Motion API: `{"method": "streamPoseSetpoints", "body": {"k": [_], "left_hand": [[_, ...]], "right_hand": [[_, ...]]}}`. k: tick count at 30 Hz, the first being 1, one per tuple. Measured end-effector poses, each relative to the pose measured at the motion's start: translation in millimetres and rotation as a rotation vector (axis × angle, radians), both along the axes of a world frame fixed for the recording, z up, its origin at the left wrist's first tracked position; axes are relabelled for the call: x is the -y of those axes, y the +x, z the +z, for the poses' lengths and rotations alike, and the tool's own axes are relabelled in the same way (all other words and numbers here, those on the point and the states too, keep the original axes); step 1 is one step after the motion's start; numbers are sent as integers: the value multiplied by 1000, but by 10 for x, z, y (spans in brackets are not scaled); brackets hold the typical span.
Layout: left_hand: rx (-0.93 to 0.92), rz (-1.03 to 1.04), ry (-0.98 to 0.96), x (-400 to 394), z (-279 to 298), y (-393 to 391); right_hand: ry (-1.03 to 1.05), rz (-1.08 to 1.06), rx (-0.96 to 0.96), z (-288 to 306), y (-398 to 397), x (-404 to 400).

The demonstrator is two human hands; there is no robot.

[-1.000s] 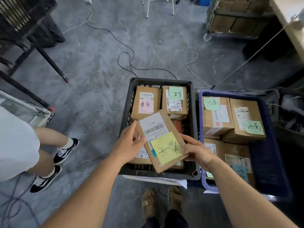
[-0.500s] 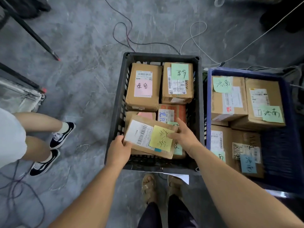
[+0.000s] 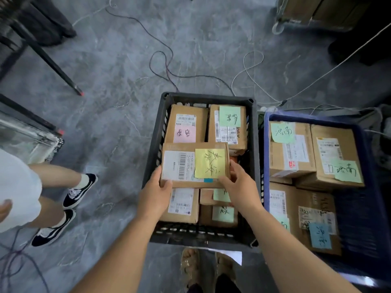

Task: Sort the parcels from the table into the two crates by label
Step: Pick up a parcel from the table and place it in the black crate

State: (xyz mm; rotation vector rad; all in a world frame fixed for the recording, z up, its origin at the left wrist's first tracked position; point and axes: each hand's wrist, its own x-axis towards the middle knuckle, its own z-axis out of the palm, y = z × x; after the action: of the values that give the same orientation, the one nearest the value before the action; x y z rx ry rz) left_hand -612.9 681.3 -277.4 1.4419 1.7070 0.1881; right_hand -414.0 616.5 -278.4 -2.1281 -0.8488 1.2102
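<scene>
You are holding one parcel (image 3: 194,164) over the middle of the black crate (image 3: 152,144), flat, label side up. A yellow note (image 3: 209,163) with handwriting is sitting on its top face beside a white barcode label.

Left hand (image 3: 155,196): you are gripping the parcel's near left corner, thumb curled on top, the other fingers hidden beneath. Right hand (image 3: 239,185): you are pinching the near right corner, thumb on top by the yellow note, fingers wrapping the right edge. Both hands are closed on the box; it is not released yet.

Whether the parcel is resting on the boxes below or hanging just above them, you cannot tell from this angle.

Progress, as a judgement: the black crate is already carrying several parcels — one with a pink note (image 3: 184,133), one with a green note (image 3: 229,116) at the far end, more under your wrists. The blue crate (image 3: 267,157), just beside it on your right, is holding its own batch with green and blue notes. Sorting looks well advanced.

Left to do: set this one down and let go. The table is not in view, so how many parcels are waiting there cannot be told.

Another person's legs (image 3: 63,187) are standing at your left.
</scene>
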Motion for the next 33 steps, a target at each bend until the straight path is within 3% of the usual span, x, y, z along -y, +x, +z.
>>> {"method": "streamPoseSetpoints", "body": {"k": [6,12,15,21,33], "left_hand": [[102,4,118,-838,148,217],[-28,-44,150,-1711,-79,344],[-63,-71,116,-1766,-250,379],[50,5,191,-1761,-393,310],[17,57,171,-1484,-191,345]], "right_hand": [[102,10,7,68,191,-891],[148,57,33,-37,336,-1692],[124,87,46,-207,351,-1785],[151,71,73,-270,295,-1814],[105,7,33,-183,471,-1775]]}}
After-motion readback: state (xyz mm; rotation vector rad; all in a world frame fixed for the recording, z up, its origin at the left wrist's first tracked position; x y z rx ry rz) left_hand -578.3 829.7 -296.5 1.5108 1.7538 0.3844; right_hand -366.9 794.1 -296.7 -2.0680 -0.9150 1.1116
